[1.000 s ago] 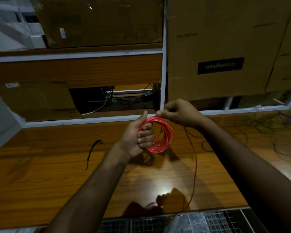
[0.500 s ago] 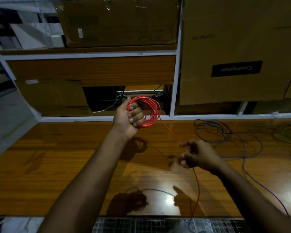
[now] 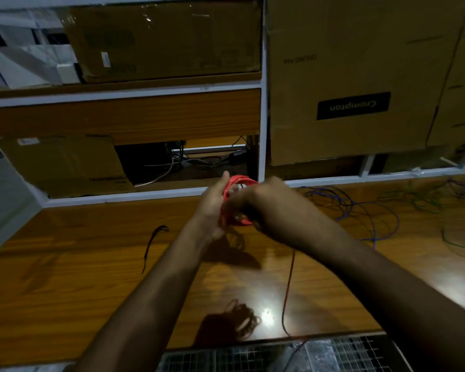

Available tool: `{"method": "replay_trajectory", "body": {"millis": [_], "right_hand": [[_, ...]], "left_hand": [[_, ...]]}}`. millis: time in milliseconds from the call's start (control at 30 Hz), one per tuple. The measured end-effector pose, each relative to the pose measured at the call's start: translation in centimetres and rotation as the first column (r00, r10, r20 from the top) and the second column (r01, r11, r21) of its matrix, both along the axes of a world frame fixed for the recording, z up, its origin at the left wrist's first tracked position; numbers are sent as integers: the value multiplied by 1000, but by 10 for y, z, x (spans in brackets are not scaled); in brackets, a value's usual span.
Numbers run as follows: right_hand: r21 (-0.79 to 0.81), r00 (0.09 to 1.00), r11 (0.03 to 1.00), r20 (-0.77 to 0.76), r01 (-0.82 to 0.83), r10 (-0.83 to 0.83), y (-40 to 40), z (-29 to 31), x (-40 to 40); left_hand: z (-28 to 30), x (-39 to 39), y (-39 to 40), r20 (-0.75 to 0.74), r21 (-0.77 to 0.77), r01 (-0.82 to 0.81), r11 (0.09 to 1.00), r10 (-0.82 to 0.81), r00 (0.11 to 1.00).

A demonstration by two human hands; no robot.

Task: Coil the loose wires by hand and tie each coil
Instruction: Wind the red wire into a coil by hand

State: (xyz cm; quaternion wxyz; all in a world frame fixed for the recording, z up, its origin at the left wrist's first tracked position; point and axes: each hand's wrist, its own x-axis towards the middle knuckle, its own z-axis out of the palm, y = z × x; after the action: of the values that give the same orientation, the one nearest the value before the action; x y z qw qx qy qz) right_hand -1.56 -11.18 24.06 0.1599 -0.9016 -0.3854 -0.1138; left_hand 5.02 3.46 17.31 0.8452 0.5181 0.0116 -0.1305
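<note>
Head view: left hand (image 3: 212, 208) grips the red wire coil (image 3: 238, 183). Right hand (image 3: 263, 202) covers the coil's front; its grip is blurred, cannot tell.

Single head-worn wide-angle view, looking forward and down across the wooden table (image 3: 65, 264) toward nearby shelving (image 3: 124, 95), hands close

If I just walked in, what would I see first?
First the bright red wire coil, held up over the middle of the wooden table by the left hand, with the right hand pressed against it. A red tail drops from the hands to the table's near edge. At the back right lie loose purple wires, under a big cardboard box.
</note>
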Motion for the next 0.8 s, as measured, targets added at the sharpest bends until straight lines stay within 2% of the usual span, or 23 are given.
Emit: {"method": "replay_trajectory", "body": {"millis": [133,200,267,333,367,400,433,500,567,600,767,800], "right_hand": [[185,952,972,244,144,-187,-12,13,27],[182,918,959,295,217,-264,-19,9,47],[205,911,939,255,278,-325,-29,3,65],[277,941,911,56,305,-333,-41,-4,79],[342,957,894,-125,291,-263,-49,-7,83],[414,935,869,-329,271,-135,-57,-11,86],[479,863,837,-506,265,16,-66,-18,89],[564,663,765,-706,312,249,-82,-36,93],[593,517,710,-773,380,368,-90,-56,92],[587,472,703,-790,401,391,-92,-67,91],[471,271,787,-880,398,390,-85,-97,55],[422,271,808,-903,411,333,-77,-99,47]], "left_hand": [[-3,-9,-6,37,-54,107,993,-105,994],[0,-9,-7,27,-116,192,975,-190,981],[4,-9,-3,24,-137,261,955,-260,965],[10,-10,2,37,-152,312,938,-310,950],[12,-9,4,48,-160,322,933,-319,947],[15,-8,5,54,-168,320,933,-315,948],[17,-6,6,63,-176,302,937,-295,953],[21,-3,4,79,-201,244,949,-232,969],[26,2,2,85,-227,186,956,-171,982],[28,4,1,89,-238,158,958,-140,986],[36,21,0,100,-261,57,964,-31,994],[37,24,0,102,-255,36,966,-10,995]]}}
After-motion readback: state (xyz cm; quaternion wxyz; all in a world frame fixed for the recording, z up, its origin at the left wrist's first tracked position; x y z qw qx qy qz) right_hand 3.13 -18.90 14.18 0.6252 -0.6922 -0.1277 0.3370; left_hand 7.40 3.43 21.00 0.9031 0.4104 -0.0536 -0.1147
